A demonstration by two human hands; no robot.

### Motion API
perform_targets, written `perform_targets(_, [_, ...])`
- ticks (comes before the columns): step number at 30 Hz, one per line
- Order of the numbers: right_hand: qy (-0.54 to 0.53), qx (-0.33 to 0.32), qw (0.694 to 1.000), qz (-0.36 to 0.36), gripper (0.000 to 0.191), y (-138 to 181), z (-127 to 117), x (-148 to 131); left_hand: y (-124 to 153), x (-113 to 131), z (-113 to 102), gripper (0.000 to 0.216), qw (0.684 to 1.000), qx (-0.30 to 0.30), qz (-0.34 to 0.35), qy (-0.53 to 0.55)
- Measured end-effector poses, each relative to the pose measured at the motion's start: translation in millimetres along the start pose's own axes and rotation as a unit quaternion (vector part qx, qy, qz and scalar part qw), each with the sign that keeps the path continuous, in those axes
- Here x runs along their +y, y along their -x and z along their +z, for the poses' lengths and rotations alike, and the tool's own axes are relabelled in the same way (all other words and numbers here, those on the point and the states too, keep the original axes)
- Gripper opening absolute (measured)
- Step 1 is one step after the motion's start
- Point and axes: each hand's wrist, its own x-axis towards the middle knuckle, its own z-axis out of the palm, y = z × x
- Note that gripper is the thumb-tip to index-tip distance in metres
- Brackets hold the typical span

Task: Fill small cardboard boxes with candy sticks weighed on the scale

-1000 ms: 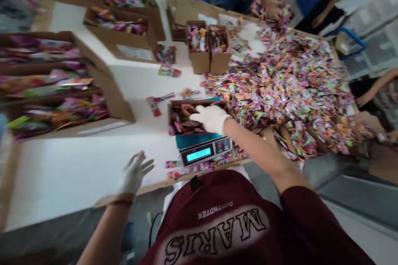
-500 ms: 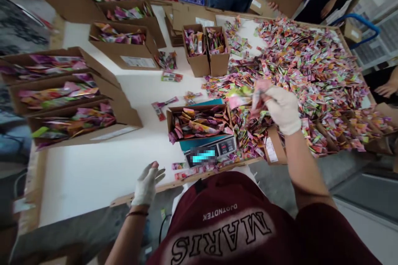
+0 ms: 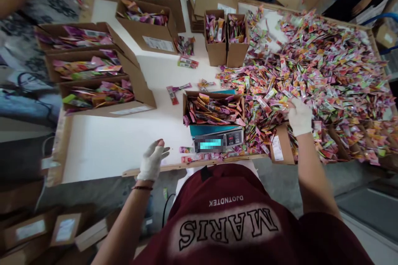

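My right hand (image 3: 299, 116), in a white glove, rests on the big heap of colourful candy packets (image 3: 317, 70); its fingers dig into the packets, so I cannot see whether they grip any. My left hand (image 3: 152, 161), also gloved, lies open near the table's front edge (image 3: 146, 170) with fingers spread and nothing in it. Between my hands a cardboard box full of packets (image 3: 213, 109) sits on a teal scale (image 3: 217, 140) with a lit display.
Several open cartons of packets (image 3: 99, 95) line the left and far side of the white table (image 3: 112, 140). Two small upright boxes (image 3: 226, 37) stand at the back. Other people stand at the far edge; a small carton (image 3: 281, 147) lies by the heap.
My right hand left the box on the scale, lifted packets over the heap, and now has dropped down onto the heap further right. My left hand stayed near the front edge.
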Motion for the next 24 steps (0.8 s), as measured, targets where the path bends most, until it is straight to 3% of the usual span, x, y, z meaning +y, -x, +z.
perform_targets(3, [-0.084, -0.041, 0.995, 0.031, 0.032, 17, 15, -10, 4, 10, 1, 0.057, 1.000, 0.004, 0.013, 0.002])
perform_targets(5, [-0.111, -0.032, 0.993, 0.013, 0.032, 21, 11, -23, 6, 19, 4, 0.062, 1.000, 0.003, 0.027, 0.001])
perform_targets(11, [0.082, 0.060, 0.987, -0.127, 0.039, 2, -28, -84, 15, 57, 22, 0.069, 0.992, -0.017, 0.121, -0.023])
perform_targets(13, [0.056, 0.005, 0.980, -0.190, 0.038, -1, -26, -114, 19, 69, 32, 0.070, 0.983, -0.023, 0.172, -0.052])
perform_targets(15, [0.030, -0.091, 0.961, -0.259, 0.031, 2, -10, -147, 24, 80, 41, 0.070, 0.972, -0.026, 0.221, -0.079])
perform_targets(18, [0.105, -0.178, 0.941, -0.267, 0.029, 8, 23, -188, 30, 90, 52, 0.068, 0.957, -0.036, 0.269, -0.103])
perform_targets(21, [0.144, -0.188, 0.943, -0.236, 0.021, 9, 38, -204, 33, 92, 53, 0.066, 0.953, -0.043, 0.278, -0.113])
perform_targets(24, [0.046, -0.141, 0.957, -0.249, 0.022, 4, 21, -194, 34, 86, 47, 0.065, 0.959, -0.031, 0.264, -0.101])
